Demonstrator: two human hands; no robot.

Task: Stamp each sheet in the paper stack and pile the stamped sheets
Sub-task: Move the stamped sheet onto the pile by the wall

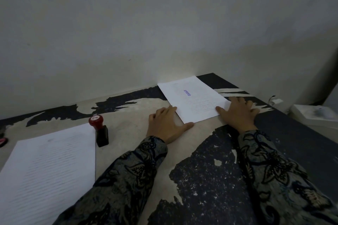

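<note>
A stamped sheet (193,99) with a purple stamp mark lies at the far right of the table, near the wall. My left hand (167,124) lies flat against its near left corner, fingers straight. My right hand (237,111) rests flat on its right edge, thumb on the paper. A stack of printed paper (47,168) lies at the near left. Beside its far right corner stands a stamp (100,131) with a red knob and black body, untouched.
The table (206,171) has a worn black and beige top and runs against a pale wall. A white box (314,115) sits off the table's right edge. A pink object (2,141) shows at the far left edge.
</note>
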